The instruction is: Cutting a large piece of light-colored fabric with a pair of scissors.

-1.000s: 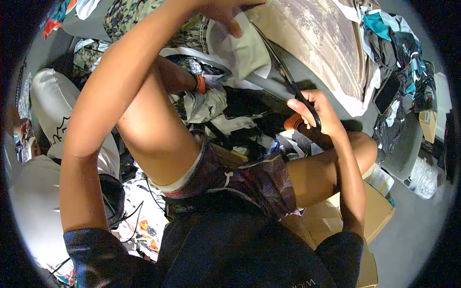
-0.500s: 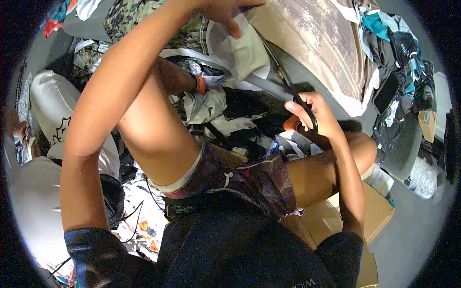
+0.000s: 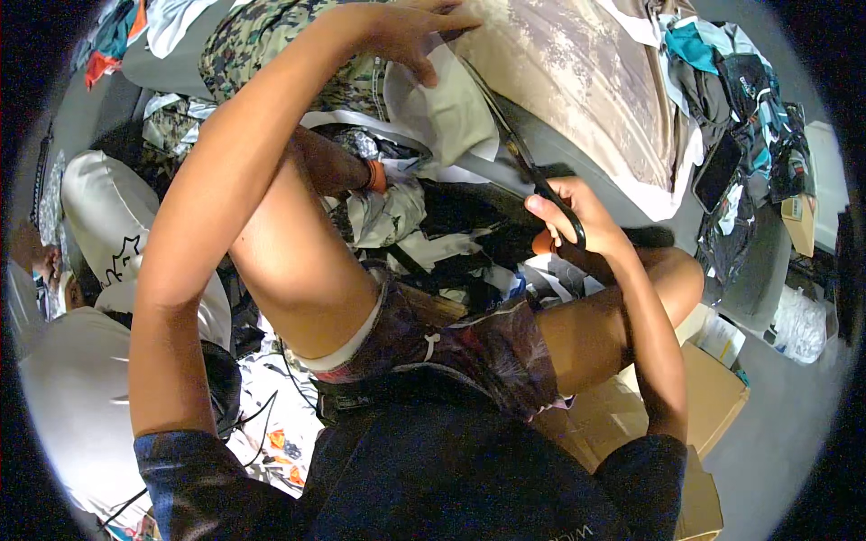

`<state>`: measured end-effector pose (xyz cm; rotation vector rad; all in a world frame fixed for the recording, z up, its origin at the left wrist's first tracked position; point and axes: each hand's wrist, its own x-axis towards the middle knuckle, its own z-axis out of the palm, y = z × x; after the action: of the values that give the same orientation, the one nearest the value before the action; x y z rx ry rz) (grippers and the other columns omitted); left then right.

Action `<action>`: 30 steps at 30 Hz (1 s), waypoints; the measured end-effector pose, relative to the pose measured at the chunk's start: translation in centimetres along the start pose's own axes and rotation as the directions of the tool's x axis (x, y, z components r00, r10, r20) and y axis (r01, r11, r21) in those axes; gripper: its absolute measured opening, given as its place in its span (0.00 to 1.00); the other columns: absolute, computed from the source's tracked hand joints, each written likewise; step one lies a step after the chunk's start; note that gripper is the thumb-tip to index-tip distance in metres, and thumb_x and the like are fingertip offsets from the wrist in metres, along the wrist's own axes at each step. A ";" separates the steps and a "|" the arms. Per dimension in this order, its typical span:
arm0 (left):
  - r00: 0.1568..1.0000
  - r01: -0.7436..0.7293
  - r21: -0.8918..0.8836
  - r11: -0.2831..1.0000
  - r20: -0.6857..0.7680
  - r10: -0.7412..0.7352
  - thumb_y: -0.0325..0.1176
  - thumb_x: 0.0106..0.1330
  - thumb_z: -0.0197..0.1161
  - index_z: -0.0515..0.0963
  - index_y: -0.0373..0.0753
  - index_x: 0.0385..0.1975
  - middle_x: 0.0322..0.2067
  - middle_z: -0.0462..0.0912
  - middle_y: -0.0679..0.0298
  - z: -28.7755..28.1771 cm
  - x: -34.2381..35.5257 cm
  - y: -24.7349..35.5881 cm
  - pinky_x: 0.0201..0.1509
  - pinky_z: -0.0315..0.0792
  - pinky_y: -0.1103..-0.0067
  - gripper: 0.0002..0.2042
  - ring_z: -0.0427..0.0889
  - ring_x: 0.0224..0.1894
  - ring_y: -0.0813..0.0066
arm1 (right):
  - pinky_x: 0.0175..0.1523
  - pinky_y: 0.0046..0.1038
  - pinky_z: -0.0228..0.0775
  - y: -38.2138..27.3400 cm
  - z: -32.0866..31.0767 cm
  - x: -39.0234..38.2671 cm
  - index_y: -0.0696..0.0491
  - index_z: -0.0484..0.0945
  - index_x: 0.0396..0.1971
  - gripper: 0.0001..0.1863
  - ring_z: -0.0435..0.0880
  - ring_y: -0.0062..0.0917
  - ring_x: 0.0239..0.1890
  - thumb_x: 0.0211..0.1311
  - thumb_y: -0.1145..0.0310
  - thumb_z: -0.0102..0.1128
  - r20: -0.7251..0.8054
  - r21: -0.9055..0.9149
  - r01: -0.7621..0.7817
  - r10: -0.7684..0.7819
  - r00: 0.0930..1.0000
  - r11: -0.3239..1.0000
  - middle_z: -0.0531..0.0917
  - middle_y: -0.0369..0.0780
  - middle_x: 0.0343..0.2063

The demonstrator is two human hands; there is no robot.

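Observation:
Near the top, my left hand [image 3: 404,45] has its fingers spread over a pale off-white cloth piece [image 3: 456,117], with the thumb resting on it. Green camouflage fabric [image 3: 262,50] lies to its left, and tan mottled fabric [image 3: 573,77] spreads to its right. Lower right, my right hand [image 3: 586,221] grips the handles of long black scissors [image 3: 521,149], whose blades point up-left along the edge of the pale piece, toward my left hand. Whether the blades touch cloth is unclear. My left forearm crosses above my bent left leg.
Cloth scraps [image 3: 388,216] fill the space between my legs. Cardboard [image 3: 713,397] lies beside me at right, with a dark phone [image 3: 717,171] and garments [image 3: 749,99] beyond. Large white stuffed bags [image 3: 68,406] sit at left, with dark cords [image 3: 262,415] nearby.
My left hand has shifted slightly downward and its fingers show more. My right hand with the scissors has moved a little left. The whole view has shifted slightly.

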<state>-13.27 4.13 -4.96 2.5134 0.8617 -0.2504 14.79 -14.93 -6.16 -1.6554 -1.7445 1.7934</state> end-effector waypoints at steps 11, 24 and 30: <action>0.999 0.005 0.109 0.994 -0.036 -0.001 0.44 0.46 0.73 0.48 0.42 0.68 0.68 0.45 0.47 0.5 0.7 -0.4 0.69 0.50 0.67 0.50 0.48 0.69 0.49 | 0.18 0.17 0.59 -1.2 -0.1 1.0 0.51 0.66 0.13 0.22 0.66 0.16 0.11 0.60 0.55 0.58 -0.037 -0.042 -0.031 0.029 0.999 0.999 0.68 0.32 0.10; 0.999 0.013 0.027 1.000 0.046 -0.014 0.48 0.44 0.73 0.45 0.42 0.69 0.68 0.43 0.48 0.2 0.9 -0.5 0.70 0.49 0.67 0.53 0.47 0.69 0.50 | 0.18 0.17 0.57 -1.9 0.1 1.1 0.51 0.66 0.12 0.22 0.65 0.15 0.11 0.61 0.55 0.58 -0.070 -0.101 -0.012 0.005 0.998 0.995 0.67 0.32 0.10; 0.997 0.064 0.030 0.998 0.050 -0.065 0.50 0.44 0.73 0.45 0.42 0.69 0.69 0.42 0.48 0.2 0.6 -1.1 0.70 0.49 0.67 0.54 0.45 0.69 0.50 | 0.17 0.17 0.57 -2.3 0.5 1.1 0.51 0.65 0.12 0.22 0.64 0.15 0.11 0.61 0.55 0.58 -0.071 -0.081 0.011 -0.017 0.997 0.997 0.67 0.32 0.10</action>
<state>-13.42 5.11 -5.73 2.4963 0.9263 -0.3485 12.79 -13.72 -5.18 -1.7109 -1.8158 1.6560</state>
